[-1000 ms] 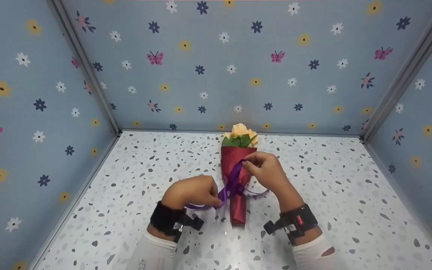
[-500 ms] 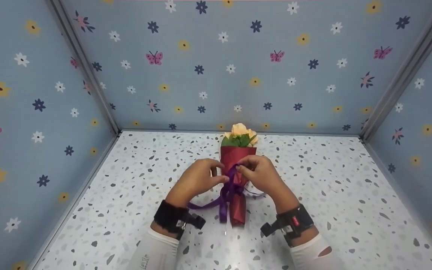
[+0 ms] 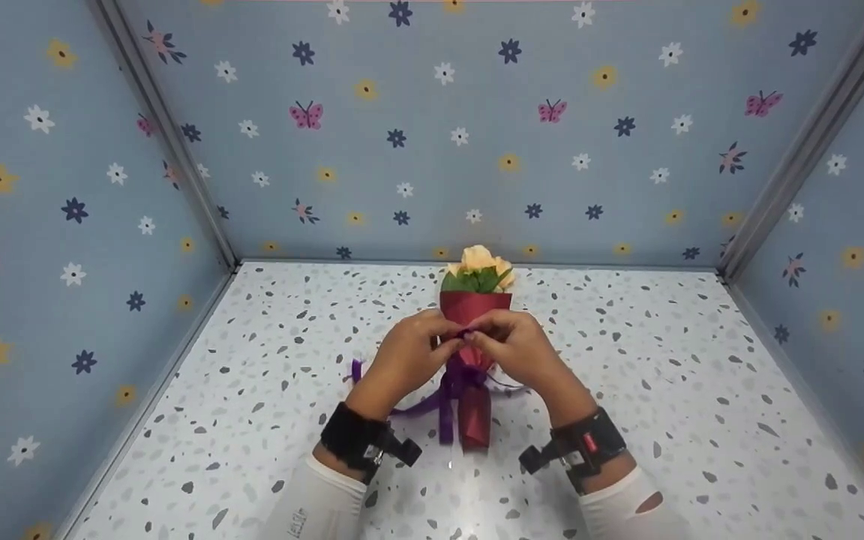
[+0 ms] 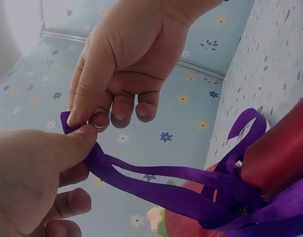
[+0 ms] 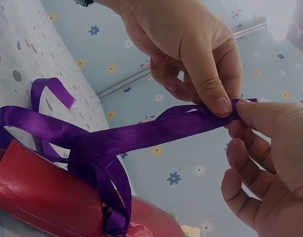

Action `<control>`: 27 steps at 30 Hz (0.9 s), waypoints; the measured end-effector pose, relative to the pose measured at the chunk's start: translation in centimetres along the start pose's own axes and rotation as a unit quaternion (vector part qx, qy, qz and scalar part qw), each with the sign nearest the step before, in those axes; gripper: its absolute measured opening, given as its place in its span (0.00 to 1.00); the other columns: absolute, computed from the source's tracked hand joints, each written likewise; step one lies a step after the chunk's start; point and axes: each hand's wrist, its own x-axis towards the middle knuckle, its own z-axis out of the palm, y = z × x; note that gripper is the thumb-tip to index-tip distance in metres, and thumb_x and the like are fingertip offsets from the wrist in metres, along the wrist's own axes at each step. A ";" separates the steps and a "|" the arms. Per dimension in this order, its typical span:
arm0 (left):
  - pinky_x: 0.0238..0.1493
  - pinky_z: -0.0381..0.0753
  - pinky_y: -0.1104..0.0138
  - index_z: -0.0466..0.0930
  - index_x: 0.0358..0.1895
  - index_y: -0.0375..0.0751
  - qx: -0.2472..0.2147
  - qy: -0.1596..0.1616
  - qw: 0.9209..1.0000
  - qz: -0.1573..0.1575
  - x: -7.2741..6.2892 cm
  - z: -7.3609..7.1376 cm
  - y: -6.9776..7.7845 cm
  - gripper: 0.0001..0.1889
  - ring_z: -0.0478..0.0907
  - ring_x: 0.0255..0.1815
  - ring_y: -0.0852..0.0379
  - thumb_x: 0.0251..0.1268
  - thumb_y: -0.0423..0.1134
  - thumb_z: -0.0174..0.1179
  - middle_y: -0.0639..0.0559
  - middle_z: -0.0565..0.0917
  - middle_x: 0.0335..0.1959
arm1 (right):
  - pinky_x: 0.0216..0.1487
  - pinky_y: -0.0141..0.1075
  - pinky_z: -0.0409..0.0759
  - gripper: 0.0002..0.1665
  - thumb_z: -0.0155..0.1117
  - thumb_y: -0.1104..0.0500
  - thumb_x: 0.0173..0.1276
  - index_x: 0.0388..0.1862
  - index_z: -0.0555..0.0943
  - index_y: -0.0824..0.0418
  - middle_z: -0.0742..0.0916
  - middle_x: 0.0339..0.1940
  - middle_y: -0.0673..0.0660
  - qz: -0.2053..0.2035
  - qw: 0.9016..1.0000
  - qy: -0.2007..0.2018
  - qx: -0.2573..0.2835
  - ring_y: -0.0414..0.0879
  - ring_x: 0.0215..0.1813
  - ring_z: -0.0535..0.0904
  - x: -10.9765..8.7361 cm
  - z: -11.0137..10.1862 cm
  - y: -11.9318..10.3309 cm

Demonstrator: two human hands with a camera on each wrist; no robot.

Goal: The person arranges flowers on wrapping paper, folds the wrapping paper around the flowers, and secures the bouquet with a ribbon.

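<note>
A bouquet of peach flowers in red wrapping paper lies on the table, with a purple ribbon knotted round its narrow part. Thumb and fingers of my left hand pinch a raised length of ribbon over the wrapping. My right hand pinches the same length right beside it, so both sets of fingertips meet. Seen by the left wrist, the doubled ribbon runs taut from the knot to both thumbs. In the right wrist view, a short ribbon end shows past the fingertips.
A loose ribbon tail trails left over the speckled white table, and another hangs beside the wrapped stem. Blue flower-patterned panels enclose the table at the back and sides. Black wrist straps carry cameras.
My left hand let go of the lower ribbon tail, moved up and right, and now pinches the upper ribbon. My right hand drew slightly left with that ribbon.
</note>
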 end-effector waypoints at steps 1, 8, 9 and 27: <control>0.41 0.83 0.63 0.97 0.56 0.45 0.000 0.001 1.000 0.002 0.0 0.0 -0.1 0.10 0.82 0.38 0.57 0.79 0.40 0.73 0.52 0.90 0.42 | 0.36 0.30 0.86 0.04 0.77 0.64 0.78 0.46 0.94 0.64 0.95 0.40 0.62 -0.001 1.000 -0.003 0.000 0.54 0.38 0.90 0.0 0.0 -0.1; 0.41 0.81 0.63 0.98 0.52 0.45 -0.005 0.001 1.000 0.005 0.0 0.0 -0.3 0.08 0.80 0.37 0.57 0.78 0.38 0.73 0.51 0.89 0.40 | 0.40 0.30 0.88 0.06 0.77 0.63 0.78 0.49 0.93 0.64 0.95 0.44 0.61 -0.004 1.000 -0.016 -0.007 0.47 0.39 0.90 -0.1 -0.2 -0.1; 0.41 0.81 0.63 0.98 0.51 0.44 -0.004 0.002 1.000 0.006 0.0 0.0 -0.4 0.07 0.80 0.36 0.57 0.78 0.38 0.73 0.51 0.89 0.40 | 0.39 0.30 0.87 0.07 0.78 0.62 0.77 0.49 0.92 0.64 0.95 0.43 0.61 -0.001 1.000 -0.019 -0.012 0.44 0.38 0.89 -0.2 -0.3 -0.1; 0.35 0.75 0.63 0.98 0.46 0.46 -0.028 0.013 0.999 -0.042 0.0 -0.8 -1.4 0.05 0.75 0.32 0.60 0.76 0.41 0.75 0.53 0.85 0.33 | 0.40 0.34 0.86 0.11 0.91 0.51 0.63 0.38 0.94 0.50 0.91 0.31 0.41 -0.014 0.933 -0.238 -0.269 0.34 0.34 0.84 -2.6 1.3 -1.4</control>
